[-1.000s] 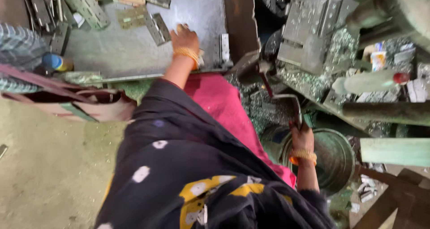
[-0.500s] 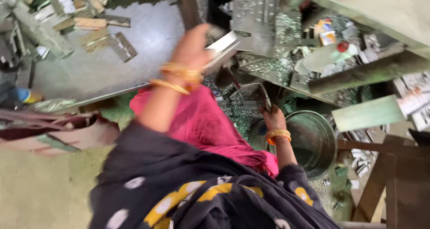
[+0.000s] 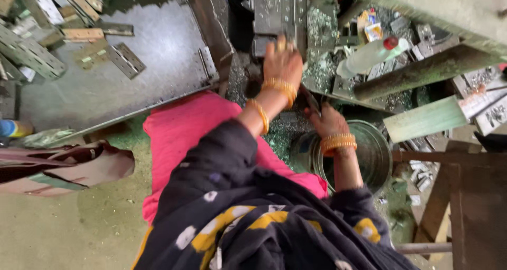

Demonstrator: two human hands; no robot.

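1. Left hand (image 3: 282, 64): raised to the far centre of the scene, back of hand toward the camera, fingers spread and pressed on a grey metal block (image 3: 280, 11) of the machine. Whether anything sits under the palm cannot be told.
2. Left wrist: gold bangles (image 3: 281, 87) just below the hand; a second bangle sits further down the forearm.
3. Right hand (image 3: 327, 121): lower and to the right, approx. over the far-left rim of a round metal bucket (image 3: 377, 154). Fingers curled round a thin dark tool (image 3: 310, 100) that angles up toward the left hand. Grip is closed; tool tip is blurred, type cannot be told.
4. Right wrist: orange bangles (image 3: 338, 142) just near of the hand.
5. Metal shavings (image 3: 325, 64): heaped on the machine bed to the right of the left hand and around the bucket.
6. Plastic bottle (image 3: 367, 56), red cap: lies tilted on the shavings, far right of the left hand, well apart from it.
7. Steel surface (image 3: 132, 64), far left: carries loose flat hinge plates (image 3: 125, 58) and perforated strips (image 3: 29, 53). Neither hand touches these.
8. Pink cloth (image 3: 190, 132): covers the lap, centre; dark spotted garment lies nearest the camera.
9. Bag (image 3: 68, 167), near left, rests on the floor beside the steel surface.
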